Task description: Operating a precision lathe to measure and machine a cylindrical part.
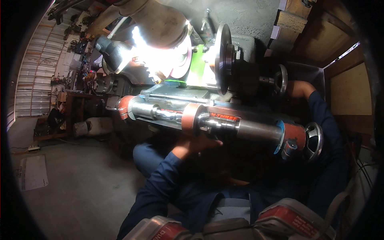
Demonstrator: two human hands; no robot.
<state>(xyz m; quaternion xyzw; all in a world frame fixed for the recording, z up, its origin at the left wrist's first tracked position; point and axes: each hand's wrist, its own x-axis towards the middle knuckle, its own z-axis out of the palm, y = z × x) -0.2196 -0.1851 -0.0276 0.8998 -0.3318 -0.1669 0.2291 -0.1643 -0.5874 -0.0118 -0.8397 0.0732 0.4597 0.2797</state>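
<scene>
A lathe-like machine fills the middle, with a large upright metal disc (224, 60) mounted on it. In front runs a thick steel bar (260, 130) with orange-red collars, one being the middle collar (191, 117). My left hand (192, 146) is just below that collar, fingers curled in shadow with one digit pointing right; what it holds is hidden. At the far right, my right hand (298, 89) is at the rim of a handwheel (281, 80), its fingers mostly out of sight behind the wheel. A second handwheel (315, 142) ends the bar, beside my right sleeve.
Strong glare covers the work area beside a lime-green strip (196, 66). A black lamp-like head (114, 52) stands left of it. Wooden panels (350, 88) close in the right side. On the left floor lies a white sign (33, 172), below a cluttered bench (80, 96).
</scene>
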